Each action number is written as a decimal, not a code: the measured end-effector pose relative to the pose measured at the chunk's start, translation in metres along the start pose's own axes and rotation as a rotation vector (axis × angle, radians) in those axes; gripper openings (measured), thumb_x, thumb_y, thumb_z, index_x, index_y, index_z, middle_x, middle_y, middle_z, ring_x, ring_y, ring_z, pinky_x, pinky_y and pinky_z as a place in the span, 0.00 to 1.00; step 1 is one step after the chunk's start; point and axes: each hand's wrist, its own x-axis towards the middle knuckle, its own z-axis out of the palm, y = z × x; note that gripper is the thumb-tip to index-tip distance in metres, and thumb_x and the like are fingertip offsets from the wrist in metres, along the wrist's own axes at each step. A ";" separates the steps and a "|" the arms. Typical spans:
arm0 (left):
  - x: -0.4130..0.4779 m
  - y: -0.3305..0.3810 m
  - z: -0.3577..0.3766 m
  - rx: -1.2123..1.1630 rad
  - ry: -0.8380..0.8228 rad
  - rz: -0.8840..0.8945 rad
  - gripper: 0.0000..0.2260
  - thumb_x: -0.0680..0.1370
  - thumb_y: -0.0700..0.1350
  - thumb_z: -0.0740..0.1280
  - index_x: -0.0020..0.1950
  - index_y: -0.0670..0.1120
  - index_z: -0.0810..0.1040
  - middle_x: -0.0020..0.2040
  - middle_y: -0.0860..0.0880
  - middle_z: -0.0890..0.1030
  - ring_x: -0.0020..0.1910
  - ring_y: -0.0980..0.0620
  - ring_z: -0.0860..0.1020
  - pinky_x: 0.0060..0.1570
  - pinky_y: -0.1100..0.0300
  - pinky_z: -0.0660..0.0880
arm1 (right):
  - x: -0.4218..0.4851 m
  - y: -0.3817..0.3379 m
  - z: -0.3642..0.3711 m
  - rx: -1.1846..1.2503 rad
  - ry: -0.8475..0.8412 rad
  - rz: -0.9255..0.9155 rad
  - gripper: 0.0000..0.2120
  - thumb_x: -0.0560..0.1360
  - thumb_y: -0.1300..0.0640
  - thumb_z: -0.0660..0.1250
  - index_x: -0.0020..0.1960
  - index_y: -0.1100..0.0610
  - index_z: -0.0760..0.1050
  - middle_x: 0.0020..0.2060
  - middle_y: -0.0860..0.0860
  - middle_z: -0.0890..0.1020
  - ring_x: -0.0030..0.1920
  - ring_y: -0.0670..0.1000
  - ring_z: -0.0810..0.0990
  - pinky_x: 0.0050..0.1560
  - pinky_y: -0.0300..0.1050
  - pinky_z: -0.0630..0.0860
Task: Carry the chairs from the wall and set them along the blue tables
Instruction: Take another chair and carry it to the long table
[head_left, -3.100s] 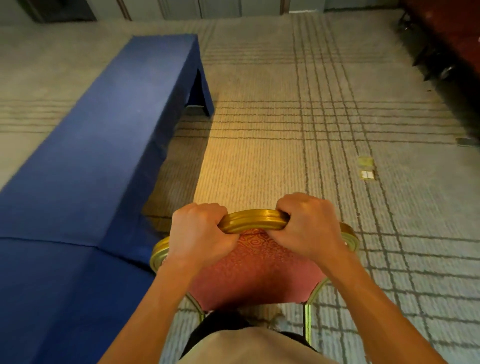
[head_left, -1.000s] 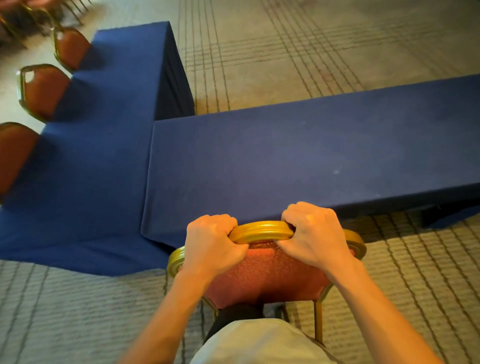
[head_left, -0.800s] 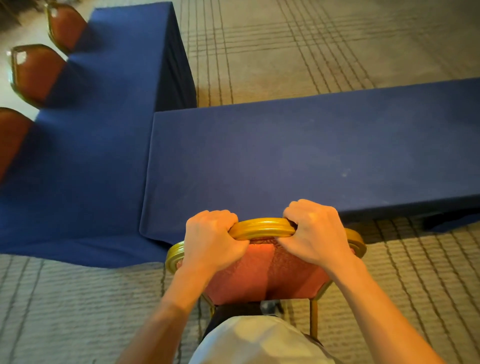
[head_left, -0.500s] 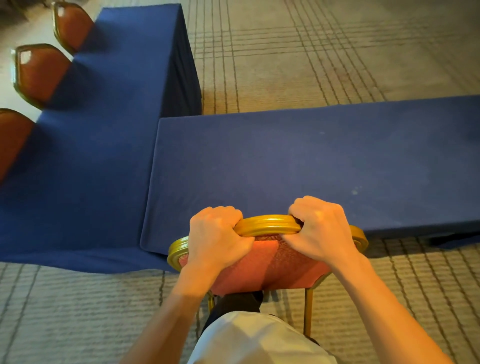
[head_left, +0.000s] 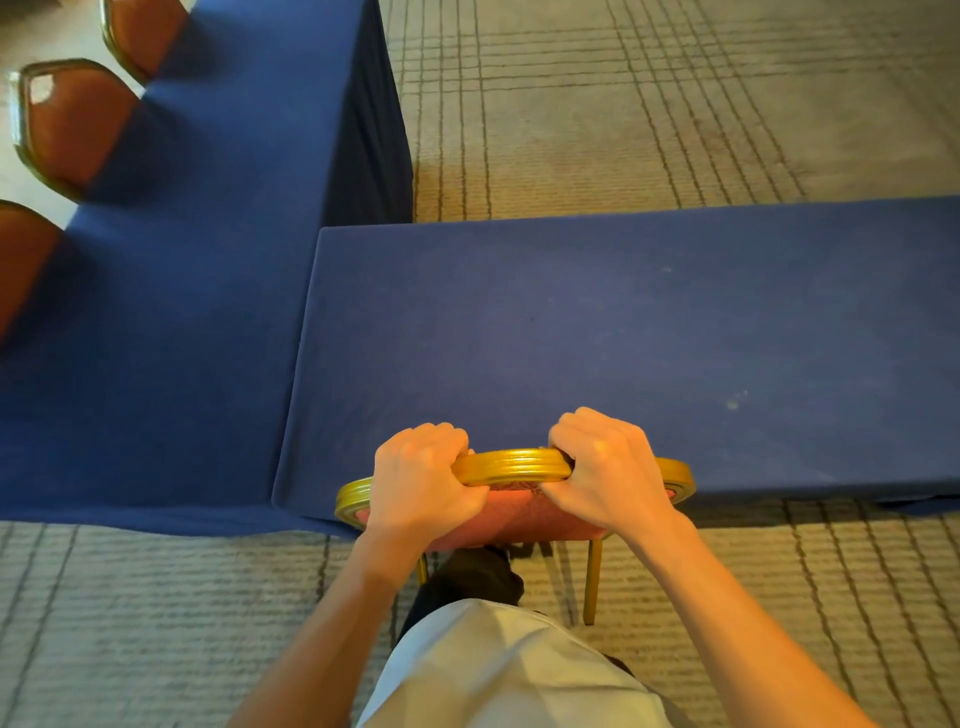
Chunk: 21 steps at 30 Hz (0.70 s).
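Three red chairs (head_left: 72, 119) line the far left edge of the left blue table (head_left: 182, 312); the left hand (head_left: 421, 480) and right hand (head_left: 608, 467) both clutch the gold top rail of a red chair (head_left: 511, 467), pushed against the near edge of the right blue table (head_left: 623, 338); striped carpet (head_left: 623, 104) lies beyond.
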 end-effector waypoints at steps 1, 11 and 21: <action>0.002 0.000 0.002 0.002 -0.003 -0.003 0.12 0.63 0.50 0.70 0.30 0.51 0.66 0.27 0.55 0.68 0.27 0.53 0.63 0.30 0.67 0.51 | 0.000 0.003 0.002 0.007 -0.012 0.021 0.11 0.71 0.50 0.69 0.33 0.53 0.73 0.29 0.46 0.74 0.31 0.49 0.71 0.27 0.45 0.66; -0.018 0.018 0.016 0.063 -0.018 -0.039 0.11 0.66 0.50 0.70 0.31 0.50 0.69 0.28 0.54 0.70 0.26 0.50 0.69 0.27 0.62 0.56 | -0.029 0.014 0.004 0.044 -0.087 0.101 0.12 0.71 0.43 0.61 0.34 0.49 0.68 0.29 0.43 0.70 0.33 0.47 0.66 0.31 0.42 0.61; -0.054 0.028 0.026 0.076 -0.007 -0.014 0.07 0.67 0.54 0.61 0.34 0.52 0.68 0.32 0.54 0.72 0.31 0.50 0.69 0.29 0.60 0.55 | -0.066 0.010 0.009 0.057 -0.145 0.140 0.12 0.69 0.39 0.61 0.38 0.45 0.76 0.34 0.41 0.77 0.39 0.46 0.74 0.35 0.43 0.64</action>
